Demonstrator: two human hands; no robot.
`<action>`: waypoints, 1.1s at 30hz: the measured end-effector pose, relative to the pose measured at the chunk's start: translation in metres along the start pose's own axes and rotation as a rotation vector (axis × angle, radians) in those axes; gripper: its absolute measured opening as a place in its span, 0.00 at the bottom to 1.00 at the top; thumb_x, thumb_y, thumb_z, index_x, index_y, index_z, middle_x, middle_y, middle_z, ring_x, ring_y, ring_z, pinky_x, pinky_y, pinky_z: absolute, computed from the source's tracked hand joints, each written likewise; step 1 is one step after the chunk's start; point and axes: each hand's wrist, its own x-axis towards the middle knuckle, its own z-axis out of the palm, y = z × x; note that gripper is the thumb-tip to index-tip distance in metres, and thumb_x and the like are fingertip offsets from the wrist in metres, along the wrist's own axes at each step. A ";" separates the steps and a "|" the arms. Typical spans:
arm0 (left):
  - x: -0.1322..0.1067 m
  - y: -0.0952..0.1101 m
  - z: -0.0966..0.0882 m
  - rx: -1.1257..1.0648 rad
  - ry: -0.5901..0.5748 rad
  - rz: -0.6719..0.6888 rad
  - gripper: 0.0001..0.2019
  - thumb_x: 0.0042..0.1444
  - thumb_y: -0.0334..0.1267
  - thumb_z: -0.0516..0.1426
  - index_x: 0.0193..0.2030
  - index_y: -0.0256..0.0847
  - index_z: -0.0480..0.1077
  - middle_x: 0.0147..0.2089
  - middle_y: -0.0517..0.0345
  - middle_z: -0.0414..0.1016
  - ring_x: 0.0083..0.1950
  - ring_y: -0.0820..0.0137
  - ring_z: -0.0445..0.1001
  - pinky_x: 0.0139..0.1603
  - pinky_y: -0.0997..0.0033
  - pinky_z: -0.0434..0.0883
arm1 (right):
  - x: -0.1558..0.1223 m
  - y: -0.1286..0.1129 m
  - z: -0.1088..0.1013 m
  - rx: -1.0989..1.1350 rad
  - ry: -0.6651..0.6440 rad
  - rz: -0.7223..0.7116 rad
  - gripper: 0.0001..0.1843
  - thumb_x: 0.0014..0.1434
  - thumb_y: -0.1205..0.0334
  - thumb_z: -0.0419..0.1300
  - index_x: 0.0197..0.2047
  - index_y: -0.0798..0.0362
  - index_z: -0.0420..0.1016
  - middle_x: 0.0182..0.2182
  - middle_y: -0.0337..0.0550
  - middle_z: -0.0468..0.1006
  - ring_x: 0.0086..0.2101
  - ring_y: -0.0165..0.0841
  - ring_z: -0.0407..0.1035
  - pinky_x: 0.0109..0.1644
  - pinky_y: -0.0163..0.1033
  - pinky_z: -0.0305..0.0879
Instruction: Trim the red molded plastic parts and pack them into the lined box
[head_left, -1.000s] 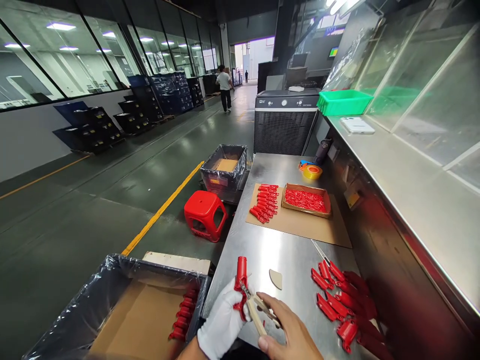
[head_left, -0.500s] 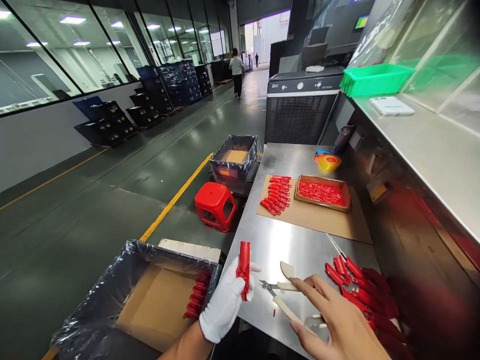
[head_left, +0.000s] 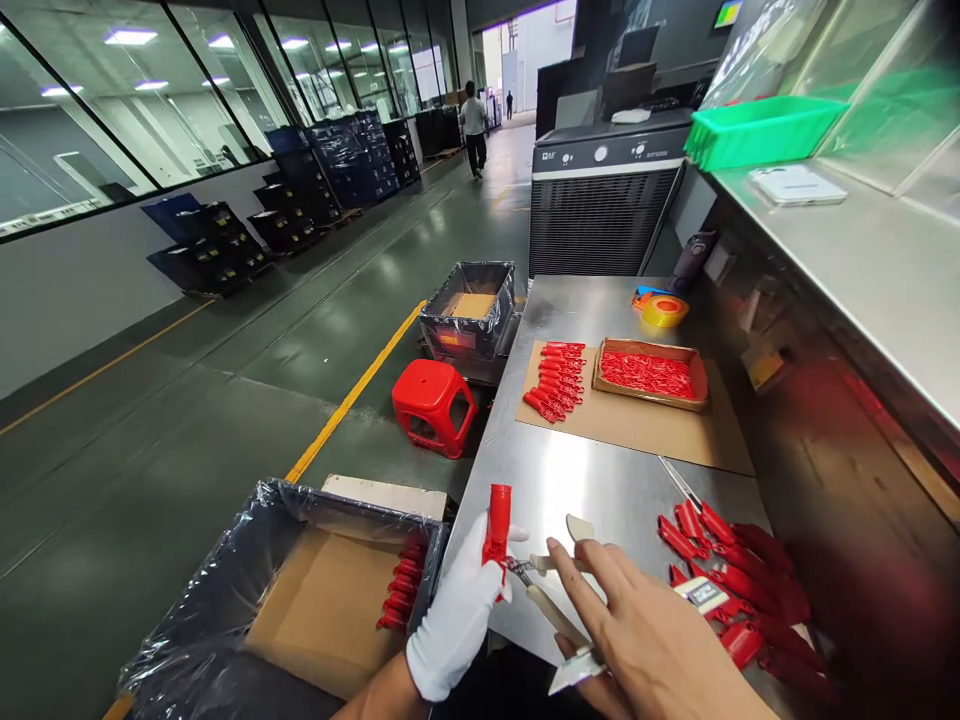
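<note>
My left hand (head_left: pixel 459 605), in a white glove, is closed around a red plastic tubular part (head_left: pixel 499 515). The part stands nearly upright, its round end on top. My bare right hand (head_left: pixel 637 625) grips a pair of nippers (head_left: pixel 553 602) with cream handles. Their jaws meet the lower portion of the red part; whether they touch it is too small to tell. A pale blade (head_left: pixel 576 670) also sticks out from under my right fingers, its handle hidden by the hand. Right of this hand lies a pile of red parts (head_left: pixel 750 585), with a white labelled piece (head_left: pixel 703 594) in front.
A plastic-lined bin (head_left: pixel 262 500) with several red parts stands at left. On the metal table (head_left: pixel 495 455), cardboard (head_left: pixel 637 430) bears a row of red parts (head_left: pixel 556 380) and a box of small red pieces (head_left: pixel 649 375). Tape (head_left: pixel 664 310) lies behind; a red stool (head_left: pixel 433 400) stands beside.
The nippers have moved left and reached the red part in my left hand. The part has turned slightly. The blade and the white labelled piece have come into clearer view.
</note>
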 end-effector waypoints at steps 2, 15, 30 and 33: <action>0.001 0.003 0.002 0.040 0.013 -0.008 0.17 0.57 0.36 0.53 0.53 0.39 0.71 0.37 0.54 0.70 0.34 0.68 0.63 0.40 0.67 0.63 | 0.002 -0.004 0.001 -0.068 0.004 -0.007 0.43 0.36 0.62 0.61 0.58 0.65 0.64 0.39 0.57 0.72 0.32 0.43 0.68 0.25 0.43 0.73; 0.010 0.003 0.008 0.060 0.045 0.006 0.23 0.53 0.29 0.52 0.57 0.40 0.67 0.51 0.50 0.74 0.48 0.64 0.69 0.57 0.64 0.63 | 0.015 -0.017 0.010 -0.301 -0.008 0.062 0.30 0.43 0.67 0.55 0.52 0.61 0.69 0.34 0.57 0.72 0.29 0.42 0.67 0.20 0.41 0.62; 0.014 -0.005 -0.006 0.198 0.038 -0.008 0.16 0.57 0.34 0.50 0.51 0.38 0.67 0.42 0.55 0.70 0.34 0.72 0.62 0.37 0.69 0.62 | 0.014 -0.012 0.020 -0.155 -0.016 -0.008 0.21 0.47 0.69 0.58 0.46 0.61 0.68 0.31 0.46 0.70 0.26 0.37 0.65 0.19 0.41 0.61; 0.014 -0.003 -0.007 0.198 0.026 0.007 0.15 0.57 0.35 0.50 0.50 0.37 0.67 0.41 0.55 0.70 0.33 0.72 0.61 0.37 0.69 0.62 | 0.014 -0.013 0.021 -0.179 -0.034 0.016 0.29 0.48 0.67 0.58 0.54 0.65 0.64 0.35 0.50 0.71 0.29 0.38 0.66 0.21 0.42 0.63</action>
